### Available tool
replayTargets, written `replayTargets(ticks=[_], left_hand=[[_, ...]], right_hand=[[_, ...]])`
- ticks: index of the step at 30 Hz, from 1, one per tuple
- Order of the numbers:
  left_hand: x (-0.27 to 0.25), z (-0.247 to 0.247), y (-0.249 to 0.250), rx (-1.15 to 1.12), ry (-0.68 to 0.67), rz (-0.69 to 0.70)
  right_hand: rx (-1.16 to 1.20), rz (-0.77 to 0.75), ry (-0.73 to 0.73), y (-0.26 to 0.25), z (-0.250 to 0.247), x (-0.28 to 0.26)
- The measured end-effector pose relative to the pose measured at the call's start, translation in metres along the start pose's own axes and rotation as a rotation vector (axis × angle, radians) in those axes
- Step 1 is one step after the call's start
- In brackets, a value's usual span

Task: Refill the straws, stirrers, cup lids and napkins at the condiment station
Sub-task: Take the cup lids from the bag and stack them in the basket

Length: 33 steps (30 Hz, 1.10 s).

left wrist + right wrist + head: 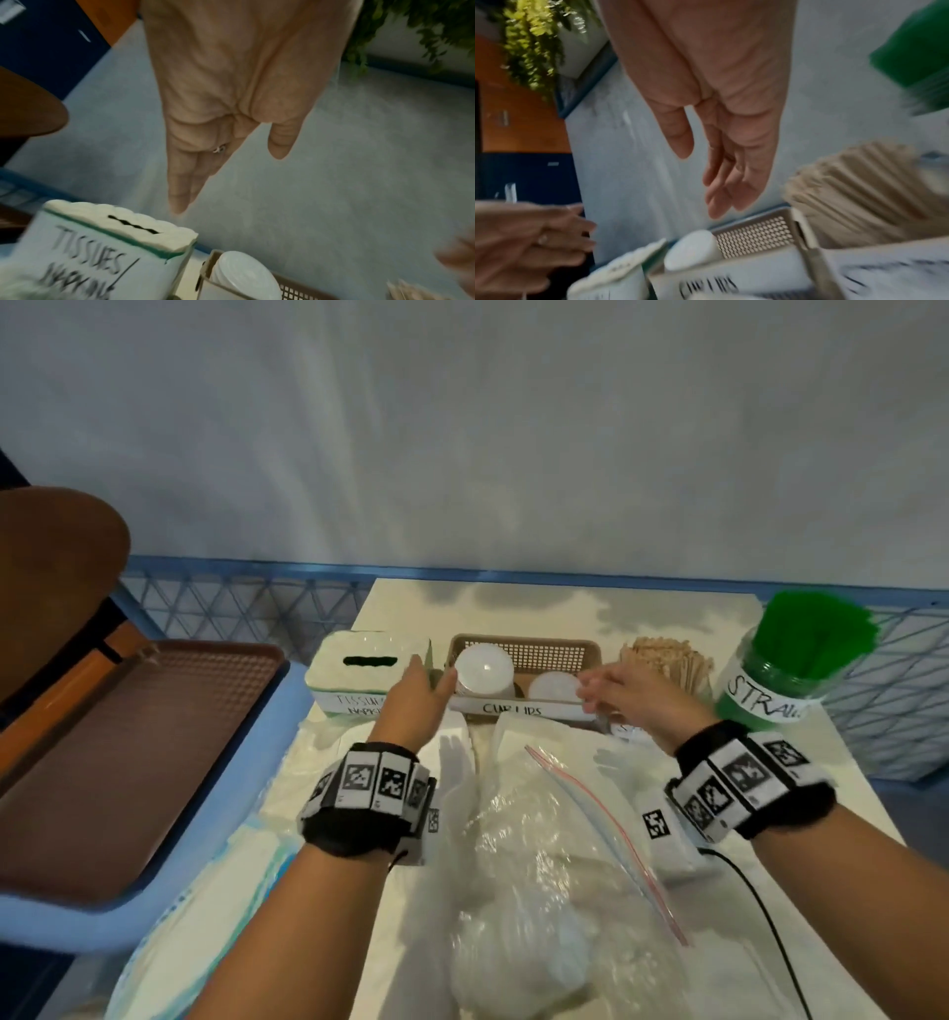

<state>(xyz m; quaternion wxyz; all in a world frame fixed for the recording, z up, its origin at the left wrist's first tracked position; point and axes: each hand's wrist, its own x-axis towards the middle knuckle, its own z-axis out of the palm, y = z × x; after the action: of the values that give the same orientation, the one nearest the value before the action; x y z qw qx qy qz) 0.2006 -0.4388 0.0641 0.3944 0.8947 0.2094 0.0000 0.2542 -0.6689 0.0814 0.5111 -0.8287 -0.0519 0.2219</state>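
On the table's far side stand a white tissue box (pixel 367 667), a tan basket (pixel 534 649) labelled CUP LIDS with white lids (pixel 482 667), a bundle of wooden stirrers (pixel 667 660) and a jar of green straws (pixel 806 649). My left hand (pixel 434 672) hovers with straight fingers between the tissue box and the basket's left end and holds nothing. My right hand (pixel 595 690) hangs relaxed and empty over the basket's right front corner. In the left wrist view the left hand (pixel 226 178) is above the tissue box (pixel 115 243) and lids (pixel 244 274). In the right wrist view the right hand (pixel 700 182) is above the basket (pixel 757 237), next to the stirrers (pixel 859 192).
Crumpled clear plastic bags (pixel 539 839), one with a red zip strip, cover the table in front of me. A pale blue package (pixel 205 891) lies at the lower left. A brown tray (pixel 133 752) sits on a blue frame to the left. A black cable (pixel 770 916) runs from my right wrist.
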Motion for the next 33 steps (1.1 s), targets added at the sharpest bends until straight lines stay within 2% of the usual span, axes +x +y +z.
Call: replayTargets(ticks=[2,4,7,11,13,17,20,25,27,30,33], left_hand=[[-0.023,0.000,-0.016,-0.063,0.042,0.008],[-0.046,0.006,-0.036,-0.064,0.021,-0.050],[-0.082,0.022,-0.059,0.022,-0.070,-0.194],[-0.128,0.041,-0.074,0.067,-0.071,-0.346],[-0.141,0.049,-0.082,0.106,-0.084,-0.404],[-0.159,0.065,-0.091,-0.033,-0.244,-0.504],[-0.173,0.072,-0.083,-0.094,-0.290,-0.534],[-0.185,0.080,-0.076,-0.237,-0.277,-0.546],[-0.186,0.083,-0.076,-0.330,-0.244,-0.565],[-0.185,0.089,-0.078,-0.498,-0.188,-0.602],[-0.184,0.091,-0.078,-0.594,-0.176,-0.575]], right_hand=[[-0.135,0.044,-0.049,0.027,-0.001,-0.022],[-0.177,0.113,-0.107,0.056,0.002,-0.039],[-0.088,0.233,-0.172,0.089,0.013,-0.059],[0.126,0.281,-0.219,0.110,0.025,-0.073],[0.189,0.270,-0.293,0.114,0.028,-0.076],[0.123,0.208,-0.470,0.117,0.036,-0.084],[-0.092,0.081,-0.555,0.119,0.046,-0.087],[-0.537,-0.168,-0.521,0.121,0.073,-0.086],[-0.631,-0.224,-0.512,0.123,0.081,-0.087],[-0.633,-0.236,-0.559,0.121,0.089,-0.092],[-0.413,-0.116,-0.539,0.122,0.091,-0.093]])
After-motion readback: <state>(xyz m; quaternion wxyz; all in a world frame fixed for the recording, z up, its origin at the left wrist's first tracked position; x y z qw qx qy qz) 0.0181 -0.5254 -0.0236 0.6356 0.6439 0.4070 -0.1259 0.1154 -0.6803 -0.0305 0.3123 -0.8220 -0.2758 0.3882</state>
